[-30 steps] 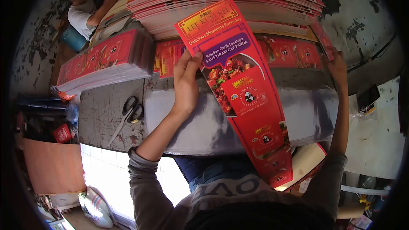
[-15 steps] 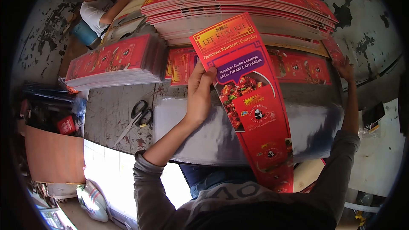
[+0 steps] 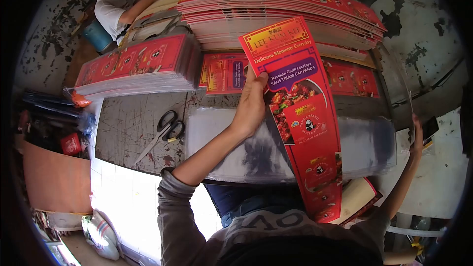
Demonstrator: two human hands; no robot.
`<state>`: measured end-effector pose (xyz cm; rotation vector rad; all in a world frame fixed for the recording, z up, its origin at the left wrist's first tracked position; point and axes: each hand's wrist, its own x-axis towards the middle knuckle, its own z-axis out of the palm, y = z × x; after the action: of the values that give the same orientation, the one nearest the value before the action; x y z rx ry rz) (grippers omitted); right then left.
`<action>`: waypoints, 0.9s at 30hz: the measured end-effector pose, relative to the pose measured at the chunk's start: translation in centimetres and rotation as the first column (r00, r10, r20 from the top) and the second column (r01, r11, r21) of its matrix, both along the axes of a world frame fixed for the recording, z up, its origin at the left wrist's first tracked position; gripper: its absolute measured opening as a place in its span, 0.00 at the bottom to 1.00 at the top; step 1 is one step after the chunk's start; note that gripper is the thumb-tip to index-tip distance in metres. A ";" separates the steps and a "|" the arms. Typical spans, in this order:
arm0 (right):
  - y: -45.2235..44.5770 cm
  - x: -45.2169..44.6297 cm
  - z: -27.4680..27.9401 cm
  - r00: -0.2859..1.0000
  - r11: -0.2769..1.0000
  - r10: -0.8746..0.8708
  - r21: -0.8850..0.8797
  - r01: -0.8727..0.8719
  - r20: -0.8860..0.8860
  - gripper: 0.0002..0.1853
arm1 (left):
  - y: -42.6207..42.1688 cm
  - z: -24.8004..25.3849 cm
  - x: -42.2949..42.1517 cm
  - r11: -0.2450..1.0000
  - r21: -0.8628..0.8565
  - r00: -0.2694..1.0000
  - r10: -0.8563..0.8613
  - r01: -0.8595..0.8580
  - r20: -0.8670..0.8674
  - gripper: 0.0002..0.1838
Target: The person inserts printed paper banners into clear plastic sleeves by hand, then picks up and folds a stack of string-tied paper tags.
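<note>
My left hand (image 3: 253,101) is closed on the left edge of a long red printed card strip (image 3: 310,167), thumb on its front. The strip is tilted, its upper end over the table and its lower end near my torso. At the far right, my right hand (image 3: 417,138) is closed on a thin strip (image 3: 410,91) seen almost edge-on. Below the red strip, a stack of clear plastic sleeves (image 3: 217,160) lies along the table's near edge. Behind it, a similar red strip (image 3: 221,76) lies flat, partly hidden.
Tall stacked red strips (image 3: 281,5) stand at the back, and a lower stack in clear sleeves (image 3: 133,64) stands at left. Scissors (image 3: 162,133) lie on the worn grey table (image 3: 118,123). Another person (image 3: 116,10) sits at the far left.
My right hand has moved down and outward from the table's back right, and the red piece in it now shows edge-on. The view has shifted slightly; my left hand still holds its strip.
</note>
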<state>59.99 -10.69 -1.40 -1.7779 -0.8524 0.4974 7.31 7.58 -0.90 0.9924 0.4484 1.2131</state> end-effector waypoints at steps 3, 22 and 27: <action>-5.8 -7.3 -0.1 0.989 0.989 -0.144 -0.010 0.144 0.023 0.38 | -0.4 0.8 0.0 0.994 -0.086 0.996 -0.060 0.065 0.060 0.21; -19.9 -31.6 -12.4 0.788 0.990 0.121 -0.017 -0.138 0.603 0.54 | -0.2 1.2 -0.3 0.879 -0.299 0.891 -0.249 0.373 0.381 0.20; -21.8 -30.7 -14.0 0.832 0.991 0.076 0.050 -0.124 0.550 0.54 | -0.5 1.1 0.0 0.913 -0.323 0.942 -0.150 0.249 0.300 0.25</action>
<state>29.29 -32.52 -15.37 -1.8269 -1.3489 -0.0016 7.30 7.09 0.16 0.5354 0.3254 1.0147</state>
